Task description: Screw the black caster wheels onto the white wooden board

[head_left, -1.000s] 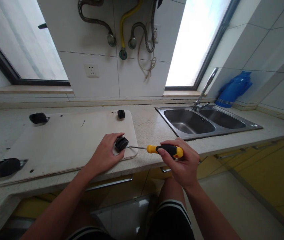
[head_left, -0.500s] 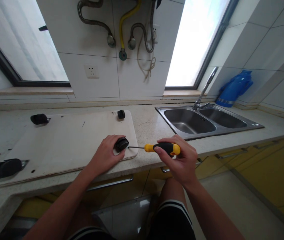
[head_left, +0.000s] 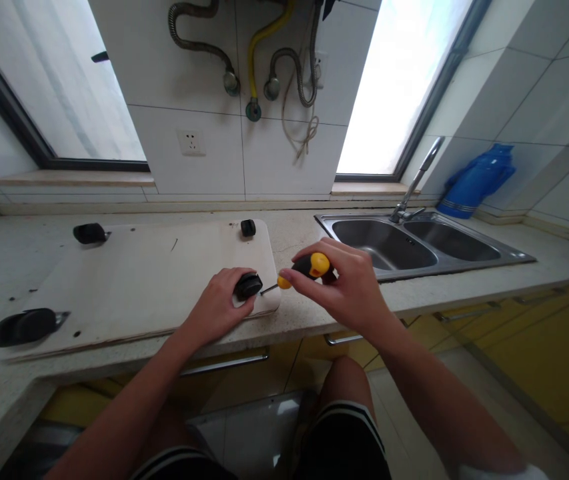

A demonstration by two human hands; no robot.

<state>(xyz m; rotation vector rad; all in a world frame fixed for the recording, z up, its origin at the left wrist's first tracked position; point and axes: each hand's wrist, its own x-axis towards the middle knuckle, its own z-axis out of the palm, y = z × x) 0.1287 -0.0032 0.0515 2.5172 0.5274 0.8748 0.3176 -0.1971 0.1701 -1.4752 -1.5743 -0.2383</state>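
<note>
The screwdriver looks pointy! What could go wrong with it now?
The screwdriver in the right hand has its tip close to the left hand, which grips a black piece. If it slipped, it might poke the thumb or fingers.

The screwdriver is also held at a slant, so its tip could skid and scratch the white board.

The board lies near the counter's front edge, so a hard push might shift it.
</note>
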